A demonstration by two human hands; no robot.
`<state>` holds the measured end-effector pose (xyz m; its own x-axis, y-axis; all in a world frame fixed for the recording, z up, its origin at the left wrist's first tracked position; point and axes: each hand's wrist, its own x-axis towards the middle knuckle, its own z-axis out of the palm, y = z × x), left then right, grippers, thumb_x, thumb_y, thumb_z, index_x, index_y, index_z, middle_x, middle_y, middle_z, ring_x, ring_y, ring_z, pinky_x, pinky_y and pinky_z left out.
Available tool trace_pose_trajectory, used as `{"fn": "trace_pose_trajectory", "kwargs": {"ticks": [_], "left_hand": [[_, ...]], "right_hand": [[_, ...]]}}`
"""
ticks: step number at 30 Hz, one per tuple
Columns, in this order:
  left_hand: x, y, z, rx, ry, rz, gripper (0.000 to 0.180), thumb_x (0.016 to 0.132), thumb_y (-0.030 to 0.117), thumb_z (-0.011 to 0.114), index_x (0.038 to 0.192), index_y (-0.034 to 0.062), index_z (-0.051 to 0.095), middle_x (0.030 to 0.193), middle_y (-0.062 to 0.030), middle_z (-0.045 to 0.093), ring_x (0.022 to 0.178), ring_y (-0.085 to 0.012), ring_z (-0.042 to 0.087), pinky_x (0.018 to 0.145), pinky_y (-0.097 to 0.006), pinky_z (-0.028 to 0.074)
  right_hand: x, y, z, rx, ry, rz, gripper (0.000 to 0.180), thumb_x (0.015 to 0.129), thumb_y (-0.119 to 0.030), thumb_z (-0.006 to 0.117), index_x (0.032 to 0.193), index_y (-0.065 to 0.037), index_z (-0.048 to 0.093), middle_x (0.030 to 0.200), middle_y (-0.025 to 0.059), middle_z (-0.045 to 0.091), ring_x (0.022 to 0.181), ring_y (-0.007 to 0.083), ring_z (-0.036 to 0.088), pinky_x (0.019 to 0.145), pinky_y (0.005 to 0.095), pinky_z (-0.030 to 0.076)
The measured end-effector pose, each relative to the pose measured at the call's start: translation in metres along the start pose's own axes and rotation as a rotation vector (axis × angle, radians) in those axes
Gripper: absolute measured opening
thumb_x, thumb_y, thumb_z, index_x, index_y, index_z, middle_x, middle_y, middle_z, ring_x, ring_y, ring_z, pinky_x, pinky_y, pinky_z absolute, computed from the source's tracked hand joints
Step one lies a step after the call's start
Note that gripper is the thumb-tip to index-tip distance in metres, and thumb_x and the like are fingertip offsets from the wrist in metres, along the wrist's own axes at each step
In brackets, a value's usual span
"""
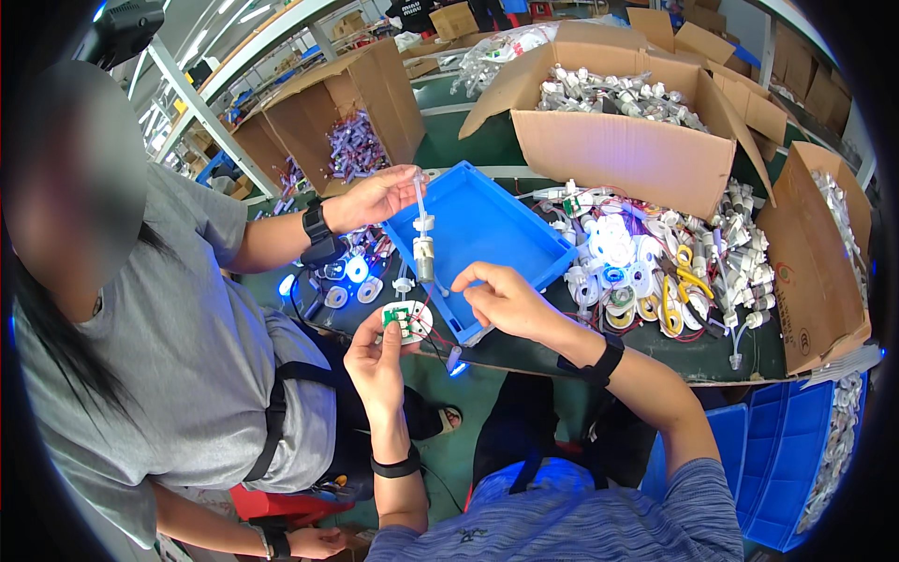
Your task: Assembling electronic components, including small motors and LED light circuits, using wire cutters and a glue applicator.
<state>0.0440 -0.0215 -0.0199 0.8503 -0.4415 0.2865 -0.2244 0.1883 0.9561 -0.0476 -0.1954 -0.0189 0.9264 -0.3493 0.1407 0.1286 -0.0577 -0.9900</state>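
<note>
My left hand (pixel 376 361) is closed on a small green circuit board (pixel 398 320) set against a white round plastic part (pixel 420 323). Thin red and black wires run from it, and a little lit piece (pixel 456 363) glows blue beside it. My right hand (pixel 510 304) is over the near edge of the blue tray (pixel 506 201), its fingers partly bent and apart, with nothing visible in them. Between my hands and a co-worker's hand (pixel 379 199), a small pump motor (pixel 424 258) with white fittings hangs upright by a clear tube (pixel 420 199) pinched in that co-worker's fingers.
On the right of the bench lie a pile of white plastic rings, wires and small motors (pixel 618 253) and yellow-handled pliers (pixel 691 281). Cardboard boxes (pixel 618 155) of parts stand behind and at the right. A co-worker in grey (pixel 206 309) sits close on my left.
</note>
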Motion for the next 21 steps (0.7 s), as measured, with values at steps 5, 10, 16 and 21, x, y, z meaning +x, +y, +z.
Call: {"fn": "trace_pose_trajectory", "kwargs": {"ticks": [5,10,16,21], "left_hand": [[0.002,0.0,0.0,-0.031,0.002,-0.018,0.023,0.086,0.007,0.056,0.105,-0.0062,0.056,0.085,-0.0097,0.062,0.073,-0.0154,0.063,0.061,-0.025,0.055],[0.006,-0.001,0.001,-0.034,-0.001,-0.015,0.022,0.086,0.006,0.056,0.104,-0.0063,0.056,0.086,-0.0092,0.062,0.073,-0.014,0.063,0.06,-0.023,0.054],[0.007,-0.002,0.001,-0.009,-0.006,-0.011,0.023,0.087,0.008,0.057,0.104,-0.0057,0.056,0.087,-0.0096,0.063,0.072,-0.014,0.063,0.059,-0.023,0.053],[0.01,-0.005,-0.003,0.002,-0.008,0.02,0.023,0.087,0.009,0.057,0.104,-0.0057,0.056,0.086,-0.0099,0.063,0.071,-0.0144,0.063,0.057,-0.022,0.052]], "right_hand": [[-0.001,0.009,0.002,0.003,-0.005,0.0,0.014,0.087,-0.006,0.045,0.095,0.0,0.054,0.056,0.0002,0.048,0.048,0.0061,0.046,0.044,0.022,0.034],[-0.001,0.013,0.007,0.032,-0.006,-0.013,0.012,0.086,-0.004,0.045,0.093,0.0,0.054,0.056,-0.0009,0.046,0.048,0.006,0.045,0.045,0.0222,0.036],[0.001,0.031,0.019,-0.102,0.045,-0.146,0.01,0.083,-0.002,0.051,0.092,0.001,0.055,0.068,-0.0007,0.05,0.058,0.004,0.045,0.05,0.0209,0.037],[-0.005,0.033,0.026,-0.096,0.028,-0.071,0.011,0.083,-0.002,0.052,0.093,0.001,0.055,0.075,0.0002,0.052,0.063,0.0039,0.047,0.055,0.0196,0.039]]}}
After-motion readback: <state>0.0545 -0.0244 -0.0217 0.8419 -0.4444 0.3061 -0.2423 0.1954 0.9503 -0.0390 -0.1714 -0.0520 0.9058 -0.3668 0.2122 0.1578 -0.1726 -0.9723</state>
